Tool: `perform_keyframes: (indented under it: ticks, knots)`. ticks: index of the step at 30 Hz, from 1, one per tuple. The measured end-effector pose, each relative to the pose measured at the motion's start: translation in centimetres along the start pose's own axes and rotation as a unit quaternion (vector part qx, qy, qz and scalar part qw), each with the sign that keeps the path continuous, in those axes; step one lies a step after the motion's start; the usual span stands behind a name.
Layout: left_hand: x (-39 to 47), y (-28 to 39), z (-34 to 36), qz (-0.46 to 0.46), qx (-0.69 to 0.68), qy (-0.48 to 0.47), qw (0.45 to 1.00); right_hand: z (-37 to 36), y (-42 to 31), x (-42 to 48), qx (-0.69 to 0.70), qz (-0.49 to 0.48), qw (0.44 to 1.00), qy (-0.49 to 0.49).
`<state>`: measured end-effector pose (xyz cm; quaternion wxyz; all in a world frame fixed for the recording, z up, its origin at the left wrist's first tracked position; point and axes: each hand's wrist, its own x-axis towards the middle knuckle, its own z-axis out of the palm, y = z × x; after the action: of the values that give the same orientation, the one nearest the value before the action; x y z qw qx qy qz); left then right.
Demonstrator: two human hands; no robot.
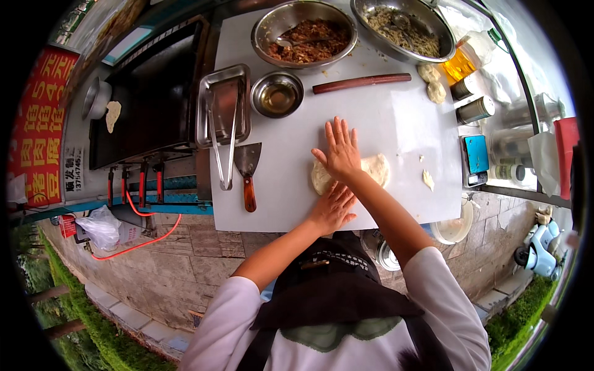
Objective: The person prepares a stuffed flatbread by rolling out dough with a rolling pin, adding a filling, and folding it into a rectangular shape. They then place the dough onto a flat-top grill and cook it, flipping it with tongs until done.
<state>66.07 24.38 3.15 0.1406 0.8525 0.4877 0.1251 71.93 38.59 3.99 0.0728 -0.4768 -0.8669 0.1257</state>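
Note:
A flattened piece of pale dough point(377, 169) lies on the white work board point(278, 185), its middle covered by my hands and wrist. My right hand point(341, 150), palm down with fingers spread, reaches across the dough, and its fingertips extend past the far edge. Closer to my body, my left hand point(333, 208) rests at the dough's near edge, fingers apart and partly beneath the right wrist. Neither hand grips anything. Beyond them lies a dark wooden rolling pin point(362, 83). Small dough scraps point(428, 180) sit to the right.
Steel bowls of reddish filling point(311, 39) and paler filling point(401, 32) stand at the back. A metal tray point(202, 106) with tongs point(232, 139), an oil bowl point(277, 94) and a scraper point(249, 185) are left, beside a black griddle point(148, 97). Dough balls point(436, 92) and a scale point(476, 155) are right.

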Motion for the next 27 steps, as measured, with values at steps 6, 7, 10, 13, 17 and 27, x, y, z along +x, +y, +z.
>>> perform_keyframes:
  ticks: [6,7,10,13,17,27]
  knots:
    - [-0.3,0.2,-0.9,0.017,0.049,-0.016,0.999,1.5,0.7,1.2,0.011,-0.014,1.000,0.001]
    - [-0.5,0.2,-0.8,0.015,0.022,-0.009,1.000,1.0,0.3,-0.1,0.022,-0.009,1.000,-0.016]
    - [-0.6,0.2,-0.9,0.007,-0.052,0.005,0.999,-0.2,0.8,0.6,-0.026,-0.053,0.998,-0.001]
    - [0.2,-0.2,-2.0,-0.005,-0.120,0.065,0.991,-0.9,2.3,1.1,0.039,-0.041,0.998,0.009]
    - [1.7,-1.7,-3.9,-0.149,-0.047,0.098,0.983,-3.5,5.2,-1.5,-0.042,0.020,0.998,0.053]
    - [-0.6,-5.4,-3.4,-0.105,-0.014,0.002,0.994,-7.0,4.9,-8.4,-0.020,-0.008,1.000,-0.003]
